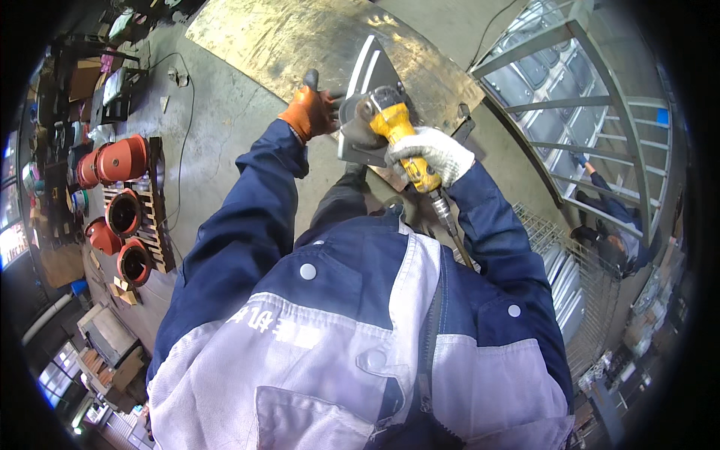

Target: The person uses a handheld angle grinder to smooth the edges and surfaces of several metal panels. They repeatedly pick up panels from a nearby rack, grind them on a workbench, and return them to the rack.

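My right hand (431, 155), in a whitish knit glove, is wrapped round the body of a yellow angle grinder (395, 124). A hose fitting (444, 214) runs from the grinder's rear end toward my body. The disc side of the grinder lies over a dark angular metal piece (380, 75) with bright pale edges; whether the disc touches it I cannot tell. My left hand (311, 110), in an orange glove with dark fingers, is beside the metal piece's left edge. Its thumb points away from me and the fingers are apart, slightly blurred.
A worn plywood-coloured board (277, 45) lies under the metal piece. To the right stands a grey metal frame (592, 67), with another person (611, 225) beyond it. Orange-red round housings (124, 159) sit on a pallet at left. A black cable (191, 112) crosses the floor.
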The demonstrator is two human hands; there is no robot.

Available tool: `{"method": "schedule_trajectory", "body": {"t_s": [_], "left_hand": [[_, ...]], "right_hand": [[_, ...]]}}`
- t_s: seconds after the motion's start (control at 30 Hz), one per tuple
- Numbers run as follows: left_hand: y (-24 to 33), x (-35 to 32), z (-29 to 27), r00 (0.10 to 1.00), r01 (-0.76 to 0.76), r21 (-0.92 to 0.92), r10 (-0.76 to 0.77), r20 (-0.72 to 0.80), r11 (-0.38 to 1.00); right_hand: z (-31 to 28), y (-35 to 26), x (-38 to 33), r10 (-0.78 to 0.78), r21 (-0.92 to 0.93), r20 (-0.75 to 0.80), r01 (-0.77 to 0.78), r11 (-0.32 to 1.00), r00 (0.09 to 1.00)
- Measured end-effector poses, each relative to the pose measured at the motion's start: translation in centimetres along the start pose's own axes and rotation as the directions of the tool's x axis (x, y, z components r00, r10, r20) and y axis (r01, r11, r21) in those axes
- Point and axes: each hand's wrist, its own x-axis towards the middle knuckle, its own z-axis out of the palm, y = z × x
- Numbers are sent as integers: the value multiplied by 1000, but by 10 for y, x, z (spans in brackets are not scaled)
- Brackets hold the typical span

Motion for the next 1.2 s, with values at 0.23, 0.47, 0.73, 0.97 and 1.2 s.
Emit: {"method": "schedule_trajectory", "body": {"t_s": [0.23, 0.47, 0.73, 0.97, 1.2], "left_hand": [[12, -5, -13, 1000, 12, 16, -12, 11, 1000], [13, -24, -3, 993, -7, 93, 18, -121, 996], [5, -48, 10, 954, -69, 127, 102, -280, 990], [4, -48, -9, 985, -71, 131, 91, -148, 989], [8, -28, -29, 987, -145, 257, 157, -26, 956]], "right_hand": [[3, 70, -51, 86, 84, 23, -87, 993, 996], [2, 51, -35, -40, 92, -43, 44, 995, 998], [11, -10, 53, -85, 173, -31, 89, 981, 996], [21, -3, 70, -34, 147, 47, 27, 989, 998], [37, 33, 49, -32, -95, 73, 39, 995, 997]]}}
